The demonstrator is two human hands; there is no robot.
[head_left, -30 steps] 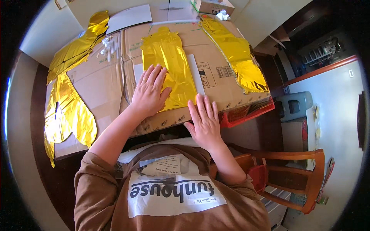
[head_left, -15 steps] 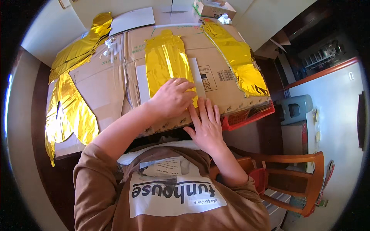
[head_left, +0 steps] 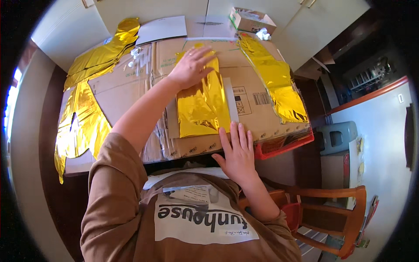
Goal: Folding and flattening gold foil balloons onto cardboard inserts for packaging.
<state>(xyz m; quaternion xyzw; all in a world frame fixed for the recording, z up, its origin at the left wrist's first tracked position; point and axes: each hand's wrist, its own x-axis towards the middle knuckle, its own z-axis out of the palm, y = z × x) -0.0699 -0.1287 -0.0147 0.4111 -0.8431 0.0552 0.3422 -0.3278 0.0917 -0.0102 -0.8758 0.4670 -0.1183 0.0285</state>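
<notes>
Fingers [head_left: 205, 54] of the left hand [head_left: 190, 67], upper centre of the frame, are extended and slightly spread, lying flat on the upper end of the central gold foil sheet [head_left: 203, 102]; nothing is pinched. At the far left, crumpled gold foil pieces [head_left: 78, 122] drape over the table edge, with a further strip [head_left: 102, 54] running toward the upper left. The central sheet lies on flattened cardboard [head_left: 126, 87], just left of a white paper strip [head_left: 230, 98]. Below centre, the right hand [head_left: 238, 153] rests palm down on the near cardboard edge, fingers straight and close together, tips touching the sheet's lower right corner. To the right, another gold foil strip [head_left: 277, 81] lies along the cardboard. A red tray [head_left: 286, 148] shows beneath it, and a wooden chair [head_left: 331, 214] stands at lower right.
</notes>
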